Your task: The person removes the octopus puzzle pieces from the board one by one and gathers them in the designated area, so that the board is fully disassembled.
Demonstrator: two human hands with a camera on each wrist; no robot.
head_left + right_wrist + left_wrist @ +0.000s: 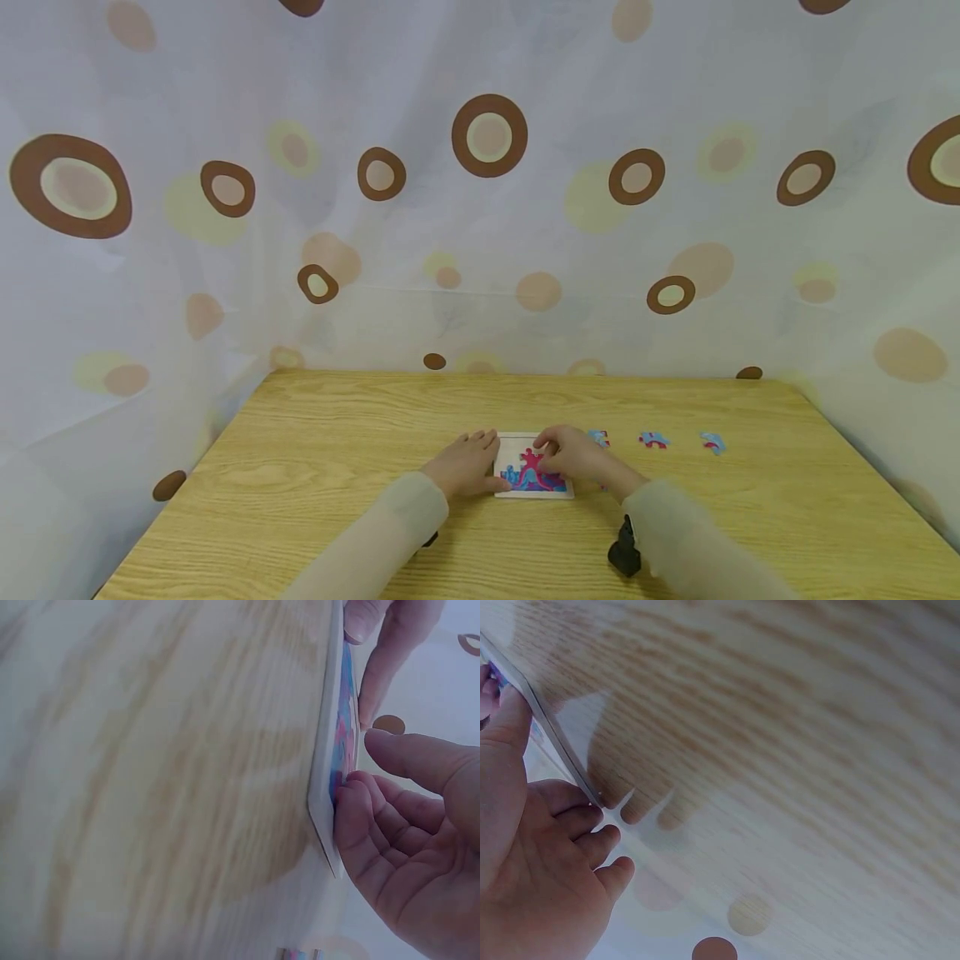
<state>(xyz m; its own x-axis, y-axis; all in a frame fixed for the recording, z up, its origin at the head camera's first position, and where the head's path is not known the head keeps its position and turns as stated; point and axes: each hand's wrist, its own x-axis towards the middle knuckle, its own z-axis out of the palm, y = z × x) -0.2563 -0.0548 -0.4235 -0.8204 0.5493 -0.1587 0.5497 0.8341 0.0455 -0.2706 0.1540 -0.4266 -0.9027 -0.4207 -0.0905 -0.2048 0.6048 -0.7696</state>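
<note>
A small jigsaw puzzle board (517, 495) with a pale rim lies on the table, its lower part filled with blue, purple and pink pieces. A pink puzzle piece (531, 458) stands out in the middle of the picture. My left hand (463, 465) rests along the board's left side, fingers extended and thumb over the near left corner. Over the right half is my right hand (577, 457). In the right wrist view its bent fingers (356, 814) touch the puzzle's surface, while the thumb (409, 759) stands apart from them.
Loose puzzle pieces lie to the right on the wooden table (337, 433): one piece (600, 437) partly behind the right hand, another piece (654, 439) farther out and a third piece (712, 442) beyond. A patterned white sheet (420, 325) hangs behind the table and along its sides.
</note>
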